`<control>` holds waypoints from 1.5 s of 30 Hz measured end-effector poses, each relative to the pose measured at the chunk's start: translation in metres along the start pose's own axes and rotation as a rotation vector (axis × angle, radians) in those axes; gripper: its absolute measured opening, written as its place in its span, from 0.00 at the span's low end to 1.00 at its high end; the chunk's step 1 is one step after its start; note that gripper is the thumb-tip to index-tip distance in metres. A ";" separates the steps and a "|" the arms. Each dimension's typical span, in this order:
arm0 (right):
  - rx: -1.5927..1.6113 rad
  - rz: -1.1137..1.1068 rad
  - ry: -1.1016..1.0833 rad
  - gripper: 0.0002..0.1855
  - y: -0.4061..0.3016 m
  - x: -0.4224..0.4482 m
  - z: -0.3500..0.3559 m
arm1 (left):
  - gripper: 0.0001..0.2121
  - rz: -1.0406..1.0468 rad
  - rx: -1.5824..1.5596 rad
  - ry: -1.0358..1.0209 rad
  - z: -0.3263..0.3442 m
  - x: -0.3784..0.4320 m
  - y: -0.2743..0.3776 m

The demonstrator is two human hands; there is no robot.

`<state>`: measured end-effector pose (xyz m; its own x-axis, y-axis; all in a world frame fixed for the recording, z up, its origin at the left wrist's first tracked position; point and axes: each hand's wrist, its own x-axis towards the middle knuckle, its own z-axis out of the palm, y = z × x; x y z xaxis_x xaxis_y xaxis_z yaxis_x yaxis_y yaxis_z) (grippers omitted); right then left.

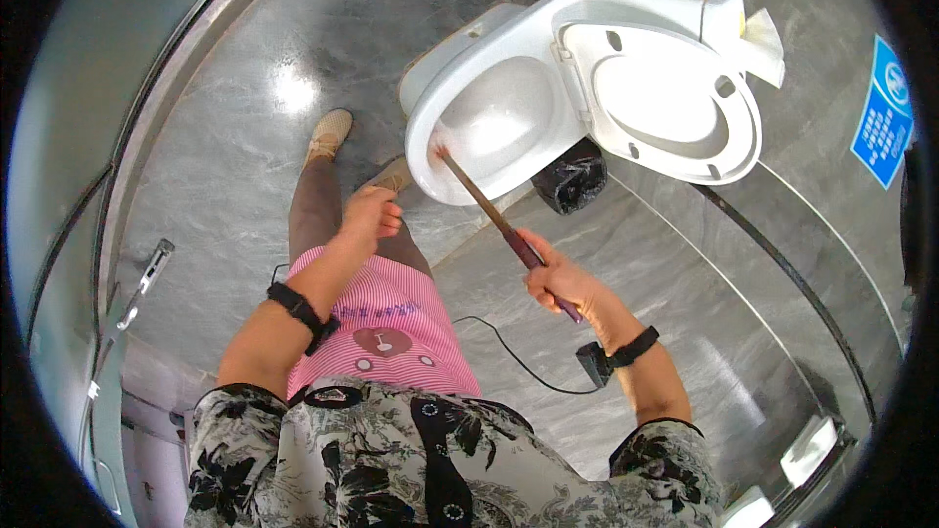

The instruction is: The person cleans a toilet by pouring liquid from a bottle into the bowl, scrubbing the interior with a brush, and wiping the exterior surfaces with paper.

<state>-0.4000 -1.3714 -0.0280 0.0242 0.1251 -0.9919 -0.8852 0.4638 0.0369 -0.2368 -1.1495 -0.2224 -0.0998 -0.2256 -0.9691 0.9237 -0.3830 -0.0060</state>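
My right hand [561, 279] grips the purple handle of a long brown-shafted brush [480, 198]. The shaft slants away from me into a white ceramic toilet bowl [418, 150], and its reddish tip is at the inside wall near the front rim. The bristles are too blurred to make out. My left hand [373, 214] hovers over my legs, its fingers curled, with nothing visible in it. Behind the bowl the white toilet seat [750, 121] and its lid [653, 95] stand raised.
A bin lined with a black bag [576, 180] stands beside the toilet. White paper [764, 48] hangs by the cistern [645, 4]. A blue sign [882, 114] bears writing. My shoe [331, 133] rests on grey tile floor. A cable [506, 343] runs to my right wrist device [594, 365].
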 end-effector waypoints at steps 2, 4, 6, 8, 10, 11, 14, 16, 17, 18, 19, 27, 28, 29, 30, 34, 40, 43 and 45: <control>0.075 -0.065 0.054 0.40 -0.010 0.004 0.009 | 0.09 0.017 -0.019 0.038 -0.033 -0.007 0.013; 0.184 -0.211 0.095 0.39 -0.016 0.009 0.007 | 0.09 0.042 -0.022 0.081 -0.066 -0.016 0.026; 0.459 -0.421 0.216 0.33 -0.013 0.020 0.002 | 0.10 0.101 -0.022 0.124 -0.095 -0.024 0.042; 0.840 -0.497 0.263 0.23 0.001 0.034 -0.003 | 0.09 0.207 0.008 0.241 -0.120 -0.039 0.054; 1.009 -0.486 0.372 0.13 0.022 0.053 0.000 | 0.09 0.273 0.070 0.301 -0.140 -0.053 0.065; 0.966 -0.460 0.309 0.14 0.039 0.062 0.011 | 0.09 0.319 0.111 0.334 -0.147 -0.061 0.067; 1.001 -0.365 0.196 0.16 0.094 0.075 0.052 | 0.08 0.379 0.144 0.368 -0.160 -0.082 0.062; 1.076 -0.306 0.082 0.17 0.116 0.077 0.065 | 0.08 0.343 0.191 0.360 -0.160 -0.091 0.055; 1.041 -0.282 0.079 0.19 0.125 0.075 0.069 | 0.08 0.292 0.197 0.359 -0.157 -0.093 0.051; 0.978 -0.190 0.144 0.20 0.131 0.074 0.070 | 0.08 0.317 0.209 0.363 -0.154 -0.093 0.048; 1.004 -0.263 0.079 0.20 0.135 0.072 0.070 | 0.09 0.281 0.239 0.345 -0.149 -0.093 0.044; 1.308 -0.335 0.013 0.13 0.091 0.116 0.037 | 0.07 0.228 0.505 0.106 -0.086 -0.079 0.041; 1.378 -0.356 -0.066 0.10 0.073 0.129 0.031 | 0.07 0.250 0.544 0.100 -0.081 -0.079 0.044; 1.466 -0.336 -0.068 0.11 0.051 0.144 0.024 | 0.07 0.251 0.591 0.129 -0.076 -0.075 0.055; 1.699 -0.421 -0.203 0.11 0.028 0.158 0.021 | 0.07 0.239 0.621 0.143 -0.075 -0.076 0.063; 2.043 -0.462 -0.236 0.11 -0.034 0.190 0.027 | 0.07 0.255 0.699 0.215 -0.082 -0.076 0.120; 2.182 -0.582 -0.233 0.07 -0.029 0.210 0.029 | 0.07 0.250 0.821 0.325 -0.076 -0.068 0.201; 2.341 -0.891 -0.426 0.07 -0.027 0.224 0.025 | 0.08 0.240 0.943 0.288 -0.052 -0.053 0.227; 2.387 -0.750 -0.374 0.08 -0.029 0.227 0.025 | 0.08 0.214 0.925 0.233 -0.036 -0.053 0.230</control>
<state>-0.3568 -1.3348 -0.2512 0.1977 -0.4682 -0.8612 0.9763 0.1733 0.1299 -0.0059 -1.1930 -0.1817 0.2035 -0.2276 -0.9523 0.2495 -0.9285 0.2752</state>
